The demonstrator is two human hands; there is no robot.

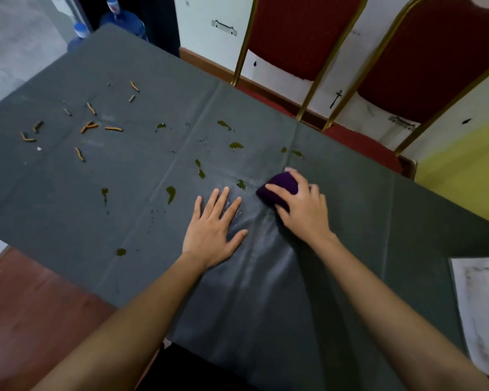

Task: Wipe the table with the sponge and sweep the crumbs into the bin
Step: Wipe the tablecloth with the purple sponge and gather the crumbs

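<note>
Firmly, right hand [302, 210] grips sponge [283, 183], left hand [212, 232] flat; sheet [477, 320] possibly shows pictures.

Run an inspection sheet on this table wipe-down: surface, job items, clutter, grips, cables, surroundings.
Surface: dark grey tablecloth, creased, with a wet sheen near the hands and green liquid spots across the middle.
Job's things: purple sponge on the cloth under the right hand; orange crumbs scattered at the far left.
Clutter: printed sheet at the near right edge.
Grips: left hand flat on the cloth, fingers spread; right hand grips the sponge.
Cables: nothing seen.
Surroundings: red chairs with gold frames beyond the table; blue water bottles past the far corner; wooden floor at the left.
</note>
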